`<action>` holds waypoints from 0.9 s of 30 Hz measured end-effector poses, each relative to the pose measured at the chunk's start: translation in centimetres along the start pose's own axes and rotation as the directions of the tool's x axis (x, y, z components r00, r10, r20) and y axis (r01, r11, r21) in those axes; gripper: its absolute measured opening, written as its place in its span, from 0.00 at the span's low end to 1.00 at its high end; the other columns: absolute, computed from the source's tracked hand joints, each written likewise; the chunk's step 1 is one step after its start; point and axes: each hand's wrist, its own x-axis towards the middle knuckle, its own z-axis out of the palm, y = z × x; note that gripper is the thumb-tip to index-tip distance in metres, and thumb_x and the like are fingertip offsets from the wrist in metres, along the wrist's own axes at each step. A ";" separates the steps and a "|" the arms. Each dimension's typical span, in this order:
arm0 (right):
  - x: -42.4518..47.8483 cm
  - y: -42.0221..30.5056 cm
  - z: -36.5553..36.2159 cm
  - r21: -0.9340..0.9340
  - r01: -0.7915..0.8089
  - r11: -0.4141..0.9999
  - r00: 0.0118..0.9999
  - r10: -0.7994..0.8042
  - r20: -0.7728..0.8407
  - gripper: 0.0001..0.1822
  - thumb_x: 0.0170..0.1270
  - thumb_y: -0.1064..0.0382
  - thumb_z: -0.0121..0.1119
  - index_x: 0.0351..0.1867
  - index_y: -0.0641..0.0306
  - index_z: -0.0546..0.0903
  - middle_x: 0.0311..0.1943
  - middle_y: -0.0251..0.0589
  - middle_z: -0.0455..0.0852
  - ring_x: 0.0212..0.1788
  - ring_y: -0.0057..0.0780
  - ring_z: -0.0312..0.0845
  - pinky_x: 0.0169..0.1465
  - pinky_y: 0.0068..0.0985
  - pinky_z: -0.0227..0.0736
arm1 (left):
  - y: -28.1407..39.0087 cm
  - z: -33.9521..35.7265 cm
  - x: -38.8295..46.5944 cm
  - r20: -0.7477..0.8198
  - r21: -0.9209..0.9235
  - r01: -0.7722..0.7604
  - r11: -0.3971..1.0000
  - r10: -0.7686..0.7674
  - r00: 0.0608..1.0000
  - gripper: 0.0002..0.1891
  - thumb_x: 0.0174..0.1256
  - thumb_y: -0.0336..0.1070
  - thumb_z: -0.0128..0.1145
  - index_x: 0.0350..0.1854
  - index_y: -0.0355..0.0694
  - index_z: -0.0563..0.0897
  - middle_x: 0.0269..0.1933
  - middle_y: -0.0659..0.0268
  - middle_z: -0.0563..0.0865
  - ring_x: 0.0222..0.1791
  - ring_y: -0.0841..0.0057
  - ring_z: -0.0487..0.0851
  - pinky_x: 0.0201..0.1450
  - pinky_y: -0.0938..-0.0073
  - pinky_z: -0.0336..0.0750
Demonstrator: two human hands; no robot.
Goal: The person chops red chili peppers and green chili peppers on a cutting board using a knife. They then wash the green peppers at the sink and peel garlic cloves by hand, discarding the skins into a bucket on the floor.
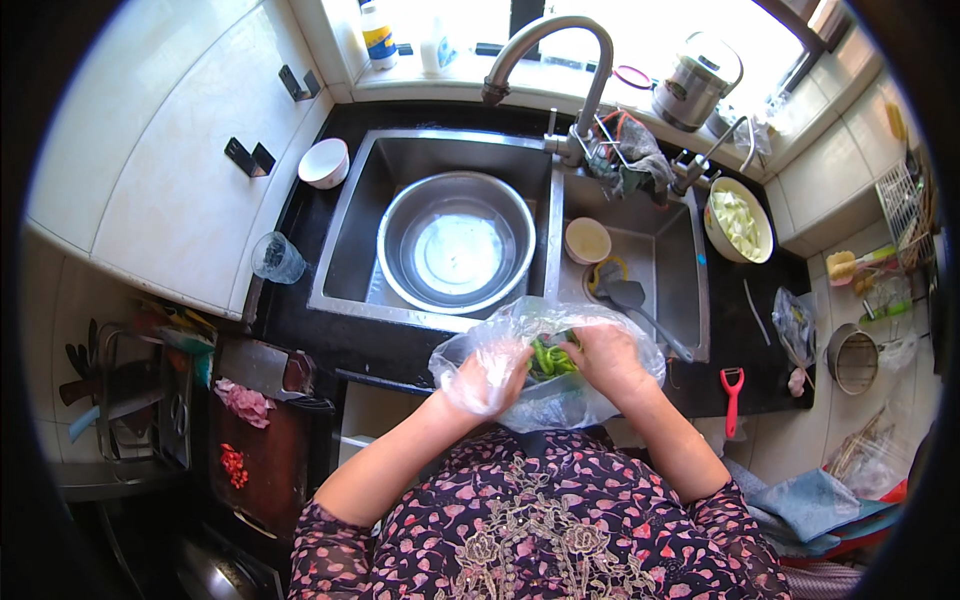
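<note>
A clear plastic bag (570, 409) with green peppers (553, 360) inside lies open against my body at the counter's front edge. My left hand (495, 375) is at the bag's left side, its fingers partly behind the film and beside the peppers. Reaching in from the right, my right hand (609, 358) has its fingertips at the peppers; whether it grips one is hidden. Just beyond the bag, a round steel basin (390, 281) sits in the left bowl of the steel sink (553, 225).
The right sink bowl holds a small bowl (588, 241) and a spatula (626, 296). A bowl of pale cut vegetable (739, 225) and a red peeler (732, 401) are at right. On the left are a glass (278, 258), a cleaver (251, 364) and a cutting board (262, 465) with sliced meat (245, 403).
</note>
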 end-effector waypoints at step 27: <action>-1.1 -0.2 -0.9 0.445 0.359 0.820 0.917 -0.222 -0.331 0.11 0.53 0.70 0.60 0.40 0.65 0.81 0.34 0.51 0.83 0.36 0.45 0.79 0.41 0.32 0.73 | -0.7 0.0 1.9 -0.050 -0.661 0.254 0.706 -0.380 0.924 0.08 0.64 0.33 0.55 0.39 0.36 0.83 0.35 0.65 0.84 0.33 0.82 0.81 0.36 0.79 0.75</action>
